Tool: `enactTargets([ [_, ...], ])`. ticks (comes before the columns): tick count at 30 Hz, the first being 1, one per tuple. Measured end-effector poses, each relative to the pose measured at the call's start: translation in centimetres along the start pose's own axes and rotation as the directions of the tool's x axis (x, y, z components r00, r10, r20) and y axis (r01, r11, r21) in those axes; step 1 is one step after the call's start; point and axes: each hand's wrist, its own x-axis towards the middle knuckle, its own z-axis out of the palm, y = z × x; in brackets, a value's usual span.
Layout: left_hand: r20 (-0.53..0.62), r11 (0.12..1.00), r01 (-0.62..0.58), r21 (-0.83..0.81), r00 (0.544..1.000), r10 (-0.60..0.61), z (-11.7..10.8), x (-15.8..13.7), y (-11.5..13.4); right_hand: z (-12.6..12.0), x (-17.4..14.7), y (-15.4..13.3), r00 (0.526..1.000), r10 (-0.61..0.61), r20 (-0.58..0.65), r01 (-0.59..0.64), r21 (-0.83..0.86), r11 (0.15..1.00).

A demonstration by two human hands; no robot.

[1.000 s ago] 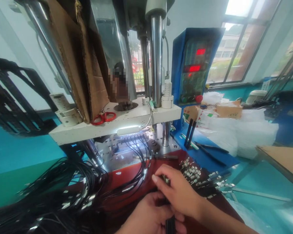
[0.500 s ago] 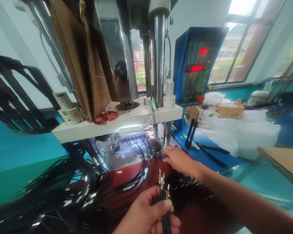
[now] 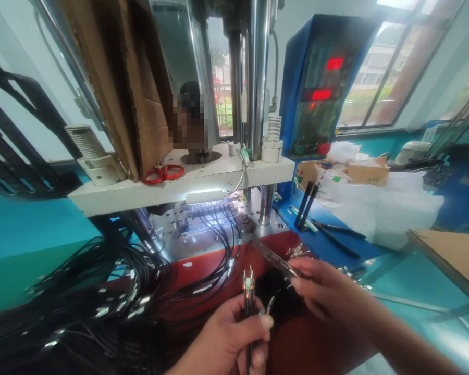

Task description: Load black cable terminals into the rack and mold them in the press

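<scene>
My left hand [image 3: 238, 333] is closed around a few black cables [image 3: 249, 304], thumb across them. Their bare metal connector ends [image 3: 249, 281] point up, and one more metal tip [image 3: 271, 302] leans out to the right beside the thumb. In my right hand [image 3: 324, 286], pinched between thumb and fingers, are slim metal tweezers [image 3: 273, 256] aimed up and left toward the press. Under the lit press plate, a row of black cables [image 3: 222, 224] runs into a metal mould [image 3: 207, 221]. A round dark knob [image 3: 245, 221] stands at the mould's right.
Bundled black cables [image 3: 133, 281] fill the left side. Small metal parts [image 3: 299, 251] lie on the red surface [image 3: 203, 268]. Red-handled scissors [image 3: 163, 173] rest on the white press plate [image 3: 203, 182]. Black pliers [image 3: 340, 234] sit on the blue ledge, near white bags [image 3: 398, 213].
My right hand has come back from beside the press toward me, now with the tweezers in its fingers. The left hand and its cables have shifted slightly left; the view has tilted.
</scene>
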Motion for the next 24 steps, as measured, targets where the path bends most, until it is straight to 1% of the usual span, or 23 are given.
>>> enactTargets([
  [1,0.009,1.000,0.010,0.018,1.000,-0.010,-0.1,0.1,-0.1,1.1,-0.9,0.8,0.997,0.039,-0.062,-0.028,0.160,0.987],
  [3,0.017,0.997,0.015,0.078,1.000,-0.016,-0.3,0.4,-0.5,3.4,-2.3,1.9,0.985,0.102,-0.138,-0.045,0.367,0.929],
  [4,0.015,0.994,0.011,0.110,1.000,-0.013,-0.4,0.6,-0.7,4.5,-2.7,2.2,0.973,0.133,-0.188,-0.038,0.440,0.897],
  [6,-0.010,0.986,0.009,0.167,1.000,-0.007,-0.3,0.9,-1.1,6.2,-2.8,2.3,0.946,0.177,-0.272,-0.007,0.527,0.850],
  [9,-0.128,0.968,0.013,0.252,0.992,0.020,0.5,1.1,-1.1,7.4,-2.2,2.1,0.919,0.162,-0.358,0.067,0.549,0.833],
  [11,-0.161,0.947,0.029,0.319,0.987,0.024,1.1,1.2,-0.9,7.6,-2.0,2.1,0.915,0.155,-0.373,0.080,0.543,0.836],
  [15,-0.093,0.894,0.032,0.447,0.996,0.011,2.1,1.2,-0.2,7.7,-2.2,2.2,0.900,0.191,-0.391,0.053,0.536,0.843],
  [17,-0.091,0.880,0.036,0.475,0.996,0.009,2.4,1.3,-0.1,7.8,-2.3,2.2,0.895,0.199,-0.399,0.044,0.523,0.851],
  [21,-0.131,0.868,0.066,0.493,0.991,-0.001,2.8,1.2,-0.1,8.0,-2.3,2.0,0.911,0.167,-0.376,0.047,0.498,0.866],
  [24,-0.097,0.851,0.054,0.522,0.995,-0.003,3.0,1.0,0.2,8.1,-2.2,2.0,0.909,0.164,-0.383,0.058,0.508,0.860],
])
